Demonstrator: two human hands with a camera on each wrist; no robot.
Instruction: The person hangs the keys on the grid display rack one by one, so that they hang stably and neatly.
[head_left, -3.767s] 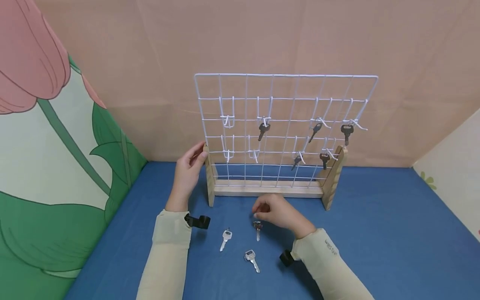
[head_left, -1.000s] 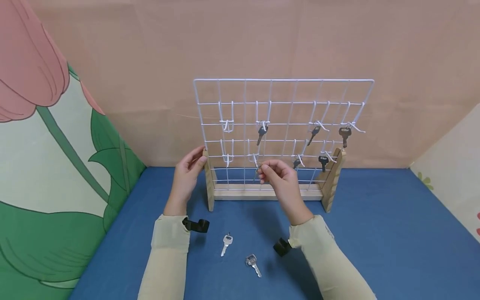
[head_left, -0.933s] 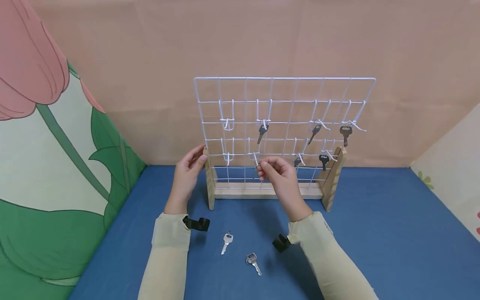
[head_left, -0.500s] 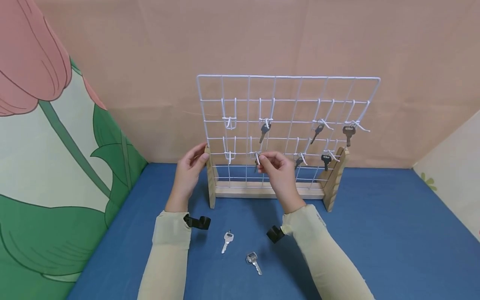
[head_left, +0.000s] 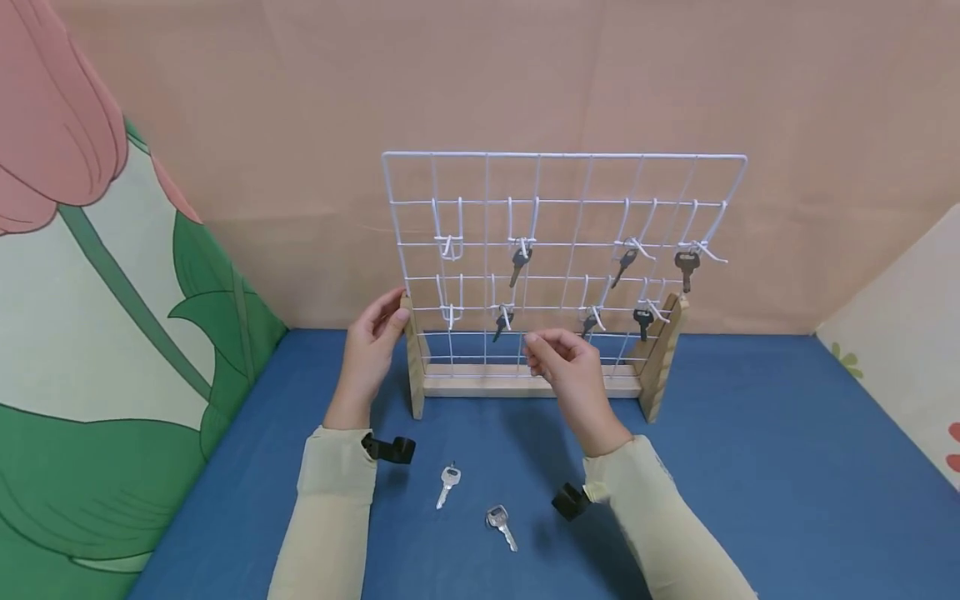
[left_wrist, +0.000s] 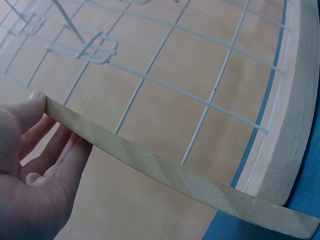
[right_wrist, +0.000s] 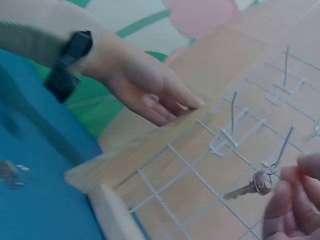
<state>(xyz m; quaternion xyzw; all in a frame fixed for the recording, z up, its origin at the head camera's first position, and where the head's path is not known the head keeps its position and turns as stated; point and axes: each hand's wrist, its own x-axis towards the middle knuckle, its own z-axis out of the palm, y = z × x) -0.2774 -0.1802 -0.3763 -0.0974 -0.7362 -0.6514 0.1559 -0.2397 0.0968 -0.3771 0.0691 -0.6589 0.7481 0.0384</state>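
Observation:
A white wire grid rack (head_left: 565, 153) stands on a wooden base. My left hand (head_left: 370, 354) holds the top of its left wooden side post (head_left: 412, 367), thumb in front and fingers behind, as the left wrist view confirms. My right hand (head_left: 572, 375) is just right of and below a key (head_left: 502, 322) on a lower-row hook; its fingers are loosely curled, with nothing visible between them. In the right wrist view that key (right_wrist: 252, 186) hangs by its ring close to the fingertips. Two silver keys, one (head_left: 448, 486) leftward and one (head_left: 500, 527) nearer, lie on the table.
Several more keys hang on the rack, among them one (head_left: 686, 267) at the upper right. Two hooks at the left, upper (head_left: 448, 247) and lower (head_left: 451, 315), carry no key. A blue cloth (head_left: 750, 467) covers the table, with a tan backdrop (head_left: 300, 167) behind.
The right hand lifted a key from the table to the lower-row hook, let it go there, and drew back slightly right and down. The left hand keeps its hold.

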